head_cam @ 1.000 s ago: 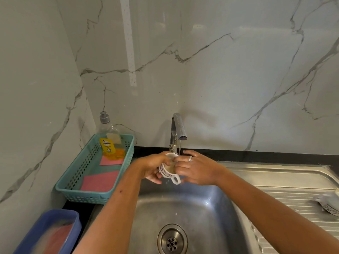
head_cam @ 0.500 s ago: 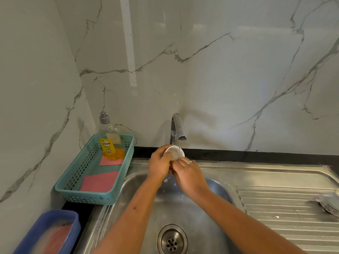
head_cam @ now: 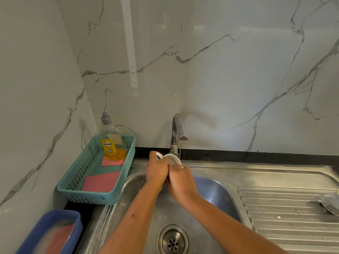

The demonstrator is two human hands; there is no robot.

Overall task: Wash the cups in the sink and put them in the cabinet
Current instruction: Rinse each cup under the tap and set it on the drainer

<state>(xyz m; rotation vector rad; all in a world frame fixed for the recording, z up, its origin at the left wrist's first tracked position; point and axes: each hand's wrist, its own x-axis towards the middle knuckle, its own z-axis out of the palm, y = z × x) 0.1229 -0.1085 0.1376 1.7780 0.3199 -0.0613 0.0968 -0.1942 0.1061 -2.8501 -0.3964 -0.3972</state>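
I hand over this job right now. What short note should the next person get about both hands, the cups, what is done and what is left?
Left hand grips the white cup under the faucet, in its thin stream, over the sink.
Right hand: fingers curled on the same cup.
Second cup lies on the drainboard, far right; washed or not, cannot tell.
Done: rinsing is under way.
Left: finish this cup, then put the cups in the cabinet, which is out of view.
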